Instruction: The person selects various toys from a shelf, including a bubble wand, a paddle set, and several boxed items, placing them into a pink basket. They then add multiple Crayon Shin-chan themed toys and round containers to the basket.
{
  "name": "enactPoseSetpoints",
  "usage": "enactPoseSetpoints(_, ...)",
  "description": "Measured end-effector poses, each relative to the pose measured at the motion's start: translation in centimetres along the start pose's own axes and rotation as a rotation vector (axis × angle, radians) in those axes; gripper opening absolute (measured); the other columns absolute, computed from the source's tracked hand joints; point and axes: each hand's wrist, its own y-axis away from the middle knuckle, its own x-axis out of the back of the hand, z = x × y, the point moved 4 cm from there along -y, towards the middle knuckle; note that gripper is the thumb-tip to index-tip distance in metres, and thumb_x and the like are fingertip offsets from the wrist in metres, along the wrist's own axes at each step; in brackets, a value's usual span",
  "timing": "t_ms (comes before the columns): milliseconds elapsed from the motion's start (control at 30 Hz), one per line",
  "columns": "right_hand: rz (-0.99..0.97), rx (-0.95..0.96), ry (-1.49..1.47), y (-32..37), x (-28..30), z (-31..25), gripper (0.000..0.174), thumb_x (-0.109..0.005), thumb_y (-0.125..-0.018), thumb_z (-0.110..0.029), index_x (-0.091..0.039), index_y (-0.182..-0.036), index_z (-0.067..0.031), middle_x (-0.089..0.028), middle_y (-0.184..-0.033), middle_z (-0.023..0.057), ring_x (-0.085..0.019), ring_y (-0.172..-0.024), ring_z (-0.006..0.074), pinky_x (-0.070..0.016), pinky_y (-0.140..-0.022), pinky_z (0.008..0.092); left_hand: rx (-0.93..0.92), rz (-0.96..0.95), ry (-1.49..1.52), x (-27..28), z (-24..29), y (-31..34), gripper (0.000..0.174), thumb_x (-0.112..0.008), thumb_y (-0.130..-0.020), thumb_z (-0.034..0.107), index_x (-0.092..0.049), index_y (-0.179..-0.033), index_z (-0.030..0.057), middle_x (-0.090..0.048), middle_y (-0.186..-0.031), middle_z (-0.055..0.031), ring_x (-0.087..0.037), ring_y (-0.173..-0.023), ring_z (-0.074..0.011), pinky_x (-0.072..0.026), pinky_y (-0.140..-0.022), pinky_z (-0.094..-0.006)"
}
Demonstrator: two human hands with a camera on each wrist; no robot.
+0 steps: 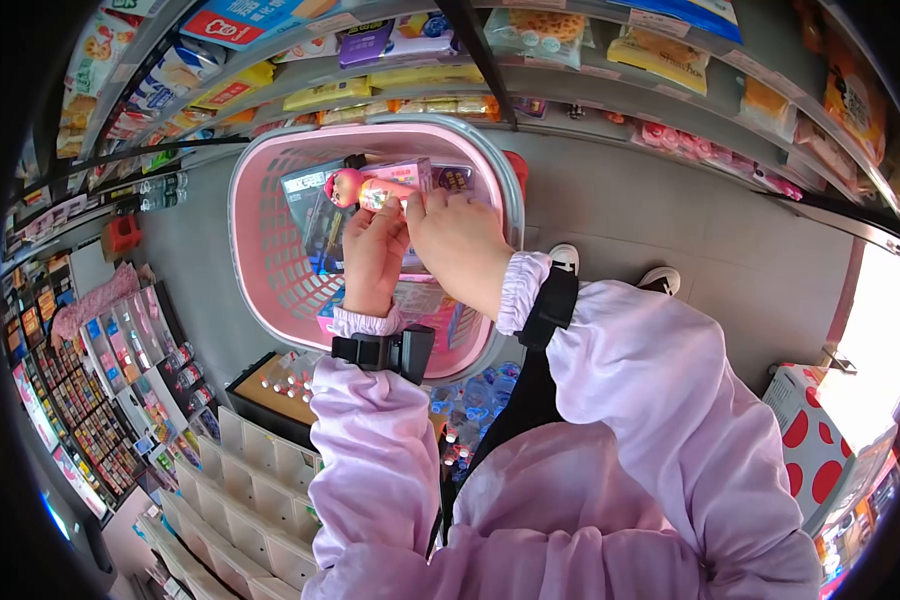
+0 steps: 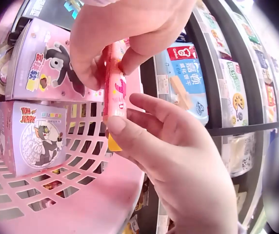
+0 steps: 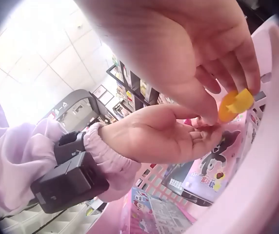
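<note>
Over the pink basket, both hands hold a slim pink toy tube with a round, pink-haired head at one end. My left hand pinches it between thumb and fingers, near its yellow end. From the other side my right hand grips it, fingers bent around the tube in the left wrist view. The yellow tip shows beside the right fingers in the right wrist view. Below, in the basket, lie a pink Tom and Jerry box and another cartoon box.
Snack shelves run along the far side, close behind the basket. Bottled water packs stand under the near rim. A white box with red dots is at the right, and a stepped cream rack stands at lower left.
</note>
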Motion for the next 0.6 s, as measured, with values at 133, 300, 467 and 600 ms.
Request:
enactPoseSetpoints(133, -0.046, -0.041, 0.053, 0.2, -1.3, 0.4, 0.041, -0.056, -0.069, -0.01, -0.049, -0.105, 0.0074, -0.058, -0.078, 0.0147, -0.061, -0.067, 0.026, -0.0484, -0.051, 0.0325, 0.004, -0.011, -0.078, -0.5, -1.0, -0.3, 0.016, -0.053, -0.087, 0.015, -0.055, -0.091, -0.0003, -0.061, -0.08, -0.0054, -0.058, -0.069, -0.0095, -0.0456, -0.059, -0.0202)
enactPoseSetpoints(300, -0.072, 0.033, 0.067, 0.4, -1.8, 0.3, 0.037, -0.055, -0.069, -0.01, -0.053, -0.101, 0.0077, -0.06, -0.076, 0.0144, -0.061, -0.067, 0.0247, -0.0477, -0.052, 0.0323, -0.008, -0.001, -0.422, -0.2, -1.1, -0.6, 0.017, -0.056, -0.086, 0.016, -0.052, -0.084, -0.0006, -0.059, -0.072, -0.0055, -0.056, -0.06, -0.0089, -0.0474, -0.053, -0.0199)
enactPoseSetpoints(467, -0.073, 0.063, 0.122, 0.9, -1.9, -0.1, 0.036, -0.056, -0.067, -0.011, -0.056, -0.098, 0.0067, -0.061, -0.076, 0.0127, -0.06, -0.07, 0.023, -0.047, -0.058, 0.032, 0.0, -0.055, -0.578, 0.0, -1.0, -1.1, 0.021, -0.058, -0.084, 0.019, -0.053, -0.085, -0.0008, -0.059, -0.071, -0.0039, -0.054, -0.057, -0.0068, -0.0453, -0.051, -0.0188)
enactPoseSetpoints(600, -0.192, 0.086, 0.096, 1.5, -1.6, -0.3, 0.031, -0.055, -0.067, -0.011, -0.059, -0.093, 0.0064, -0.062, -0.079, 0.0124, -0.058, -0.079, 0.0254, -0.0441, -0.077, 0.0372, -0.048, -0.169, -0.702, -1.2, -0.8, -1.6, 0.02, -0.057, -0.085, 0.016, -0.055, -0.09, -0.0026, -0.061, -0.077, -0.0045, -0.056, -0.065, -0.0078, -0.0441, -0.057, -0.02)
